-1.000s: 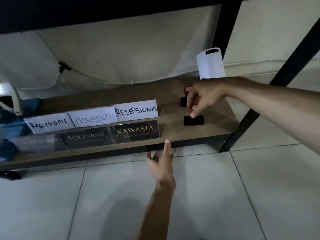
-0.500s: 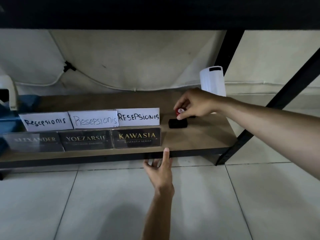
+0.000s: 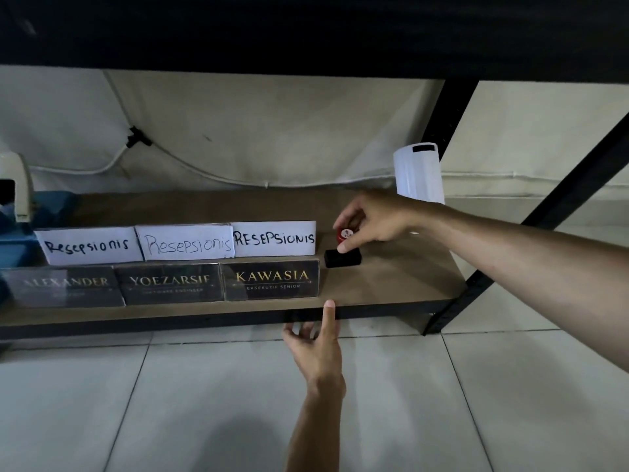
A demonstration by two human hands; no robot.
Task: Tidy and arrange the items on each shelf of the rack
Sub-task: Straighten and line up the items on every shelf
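Note:
On the low wooden shelf (image 3: 391, 287) stands a stamp with a black base (image 3: 342, 258) and a red knob (image 3: 345, 234), just right of the name plates. My right hand (image 3: 374, 221) is closed around that red knob from above. My left hand (image 3: 315, 338) hangs in front of the shelf's front edge, fingers apart, one finger touching the edge, holding nothing. Three dark plates reading ALEXANDER (image 3: 64, 286), YOEZARSIF (image 3: 170, 282) and KAWASIA (image 3: 272, 279) line the front. Behind them stand three white RESEPSIONIS cards (image 3: 185, 243).
A white ribbed container (image 3: 418, 173) stands at the shelf's back right corner. Blue objects and a pale device (image 3: 17, 189) sit at the far left. Black rack posts (image 3: 452, 107) and a diagonal brace rise on the right. The shelf above is dark; tiled floor lies below.
My right hand has carried the stamp leftward, from mid-right of the shelf to beside the KAWASIA plate. The view has tilted down a little. My left hand has stayed at the shelf edge.

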